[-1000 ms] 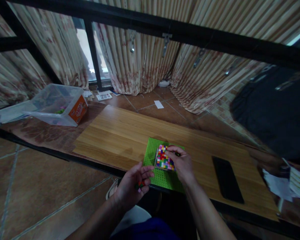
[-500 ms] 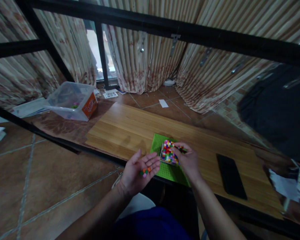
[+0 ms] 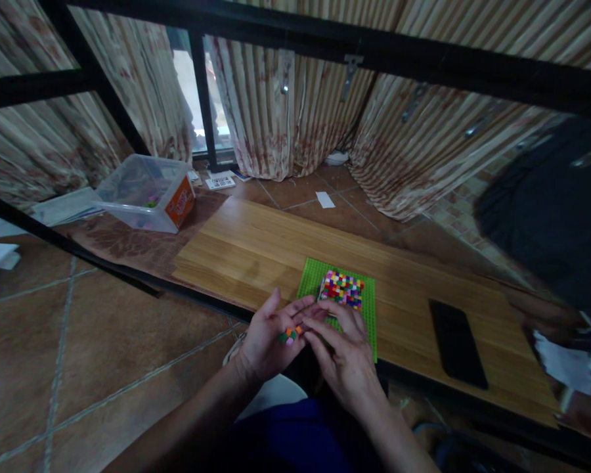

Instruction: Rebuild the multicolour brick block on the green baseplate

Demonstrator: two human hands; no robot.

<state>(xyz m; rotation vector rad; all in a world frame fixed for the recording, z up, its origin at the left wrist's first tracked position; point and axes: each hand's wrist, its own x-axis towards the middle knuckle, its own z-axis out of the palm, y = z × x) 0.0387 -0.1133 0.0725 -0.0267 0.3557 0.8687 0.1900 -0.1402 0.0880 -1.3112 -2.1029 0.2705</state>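
My left hand (image 3: pixel 263 341) is turned palm up, its fingers extended. Several small building bricks (image 3: pixel 290 336) in orange, green and pink lie in that palm. Over the left fingers reaches my right hand (image 3: pixel 347 355), thumb and forefinger a little apart beside an orange brick, with nothing visible between them. Just beyond the hands is a block of many-coloured bricks (image 3: pixel 345 289), standing on a green studded baseplate (image 3: pixel 369 328). The right hand hides the block's near edge and part of the plate.
The baseplate lies on a wooden board (image 3: pixel 256 230) along a low table. A black phone (image 3: pixel 458 345) rests to the right. At the far left stands a clear plastic box (image 3: pixel 148 190) with an orange label. A black metal bar (image 3: pixel 295 39) crosses above, before curtains.
My right hand has left the brick block and come back, down and left, to the bricks in my left palm. The block now shows more fully. My left hand stays nearly in place.
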